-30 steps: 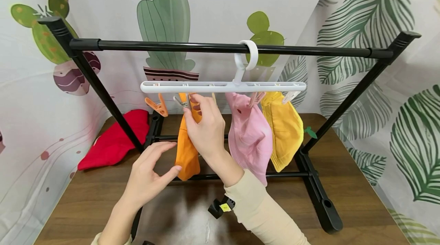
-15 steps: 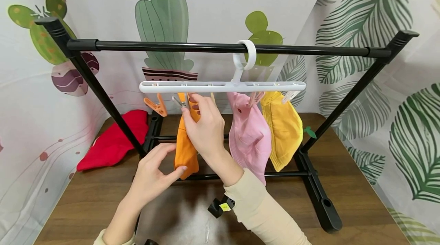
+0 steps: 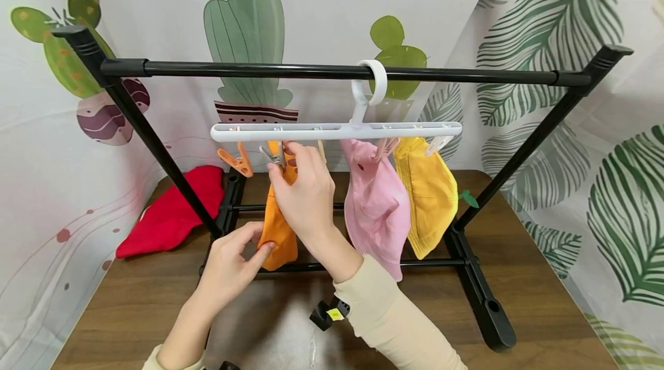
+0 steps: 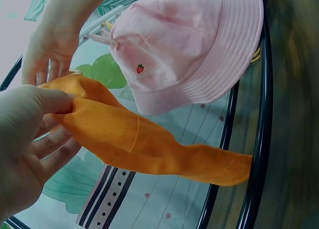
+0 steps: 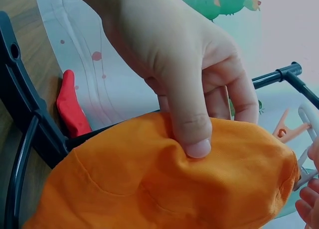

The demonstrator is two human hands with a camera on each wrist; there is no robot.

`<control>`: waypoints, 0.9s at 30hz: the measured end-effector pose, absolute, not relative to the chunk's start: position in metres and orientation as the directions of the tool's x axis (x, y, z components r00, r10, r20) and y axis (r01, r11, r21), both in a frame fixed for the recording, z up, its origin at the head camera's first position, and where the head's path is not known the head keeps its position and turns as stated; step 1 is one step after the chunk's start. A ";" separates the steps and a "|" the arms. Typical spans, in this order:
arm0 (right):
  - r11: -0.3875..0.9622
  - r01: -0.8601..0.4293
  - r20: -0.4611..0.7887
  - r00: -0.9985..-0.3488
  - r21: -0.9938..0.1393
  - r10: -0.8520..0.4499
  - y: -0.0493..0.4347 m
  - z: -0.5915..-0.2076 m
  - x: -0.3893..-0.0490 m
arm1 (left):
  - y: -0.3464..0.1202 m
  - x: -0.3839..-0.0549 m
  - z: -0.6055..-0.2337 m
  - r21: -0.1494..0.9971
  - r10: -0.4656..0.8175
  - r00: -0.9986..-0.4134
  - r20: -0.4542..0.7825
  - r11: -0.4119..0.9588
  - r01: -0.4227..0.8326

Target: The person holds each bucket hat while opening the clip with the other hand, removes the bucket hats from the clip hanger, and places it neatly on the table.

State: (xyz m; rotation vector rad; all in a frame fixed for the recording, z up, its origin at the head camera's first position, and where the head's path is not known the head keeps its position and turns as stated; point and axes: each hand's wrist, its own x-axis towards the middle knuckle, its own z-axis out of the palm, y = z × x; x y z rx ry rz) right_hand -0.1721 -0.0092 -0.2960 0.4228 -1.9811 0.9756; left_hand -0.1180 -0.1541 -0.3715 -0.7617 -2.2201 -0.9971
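Note:
An orange cloth hat hangs at a grey spring clip under a white hanger. My left hand pinches the hat's side between thumb and fingers; in the right wrist view its thumb presses into the cloth. Up by the clip is my right hand, thumb just below the spring and fingers at the hat's top. Whether it grips the clip or cloth is hidden. Its fingers hang beside the hat in the left wrist view.
A pink bucket hat and a yellow hat hang to the right. An orange clip hangs at the left. The hanger hooks over a black rack on a wooden table. A red hat lies at left.
My left hand has moved up to the orange hat's lower part and now pinches its side. My right thumb has shifted slightly left and off the grey clip's spring.

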 end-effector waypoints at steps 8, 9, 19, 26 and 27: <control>0.626 -0.583 0.798 -0.594 -0.517 0.106 -0.017 -0.298 -0.171 | -0.154 -0.118 -0.371 0.470 0.277 -0.669 0.690 0.531 0.705; 0.626 -0.579 0.796 -0.595 -0.522 0.114 -0.017 -0.298 -0.171 | -0.154 -0.118 -0.372 0.470 0.281 -0.668 0.689 0.528 0.707; 0.648 -0.522 0.774 -0.611 -0.554 0.170 -0.027 -0.295 -0.171 | -0.151 -0.121 -0.373 0.448 0.311 -0.654 0.690 0.526 0.723; 0.672 -0.511 0.788 -0.587 -0.537 0.183 -0.028 -0.293 -0.175 | -0.150 -0.122 -0.372 0.433 0.325 -0.628 0.707 0.503 0.748; 0.676 -0.511 0.793 -0.581 -0.531 0.183 -0.027 -0.293 -0.175 | -0.150 -0.122 -0.372 0.431 0.326 -0.625 0.709 0.501 0.750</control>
